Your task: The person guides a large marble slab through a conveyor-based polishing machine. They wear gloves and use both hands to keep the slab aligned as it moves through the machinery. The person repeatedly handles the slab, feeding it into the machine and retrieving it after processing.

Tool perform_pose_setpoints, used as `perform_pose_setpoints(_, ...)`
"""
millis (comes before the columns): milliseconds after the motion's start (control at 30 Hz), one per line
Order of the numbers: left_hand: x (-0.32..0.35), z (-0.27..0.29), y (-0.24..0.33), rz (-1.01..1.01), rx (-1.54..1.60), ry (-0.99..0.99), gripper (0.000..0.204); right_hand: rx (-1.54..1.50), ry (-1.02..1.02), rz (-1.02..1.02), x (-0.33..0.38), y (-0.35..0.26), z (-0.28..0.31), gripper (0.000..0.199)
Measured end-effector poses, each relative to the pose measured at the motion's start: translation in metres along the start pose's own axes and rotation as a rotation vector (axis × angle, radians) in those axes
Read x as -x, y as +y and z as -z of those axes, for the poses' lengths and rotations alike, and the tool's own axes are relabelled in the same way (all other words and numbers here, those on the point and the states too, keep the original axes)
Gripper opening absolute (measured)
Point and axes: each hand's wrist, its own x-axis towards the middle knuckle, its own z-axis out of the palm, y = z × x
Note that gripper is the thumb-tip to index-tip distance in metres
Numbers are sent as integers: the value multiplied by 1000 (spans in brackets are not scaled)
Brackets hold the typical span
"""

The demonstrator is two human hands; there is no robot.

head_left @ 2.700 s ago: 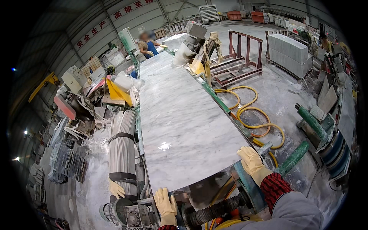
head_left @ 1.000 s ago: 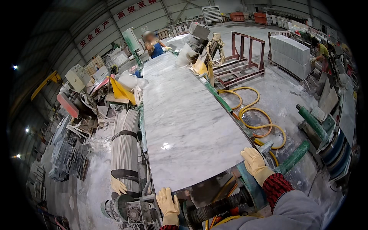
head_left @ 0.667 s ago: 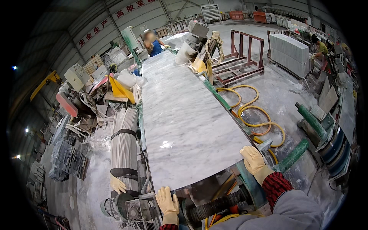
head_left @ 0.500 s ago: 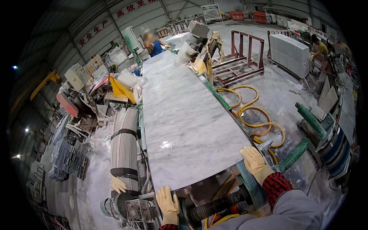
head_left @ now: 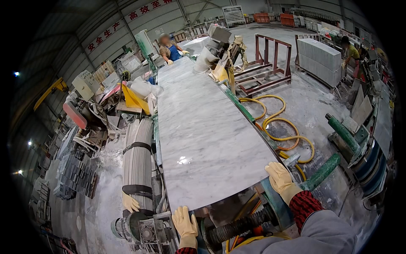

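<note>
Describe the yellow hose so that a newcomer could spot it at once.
Start at the long grey-white marble slab that runs up the middle of the view. On the wet floor just right of its edge, before the dark red steel rack, lies the yellow hose, looped in loose coils. Nothing else on that pale floor is bright yellow.

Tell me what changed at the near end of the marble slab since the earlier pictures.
The long grey-white marble slab slid away from the person, baring more of the black ribbed roller. The left hand and right hand, in yellow gloves, stay on its near edge.
</note>
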Motion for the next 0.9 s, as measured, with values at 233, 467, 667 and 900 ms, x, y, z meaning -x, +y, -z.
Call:
perform_pose_setpoints(233,2,2,-1,-36,-8,30,61,-19,20,20,-1,-4,5,48)
perform_pose_setpoints(467,6,4,2,-1,10,6,60,-14,3,9,0,-6,7,50)
perform_pose_setpoints(667,7,8,5,-13,0,3,59,-18,8,-7,0,-9,10,49)
perform_pose_setpoints(900,10,5,2,-19,-18,6,60,-10,-8,-23,7,-8,10,50)
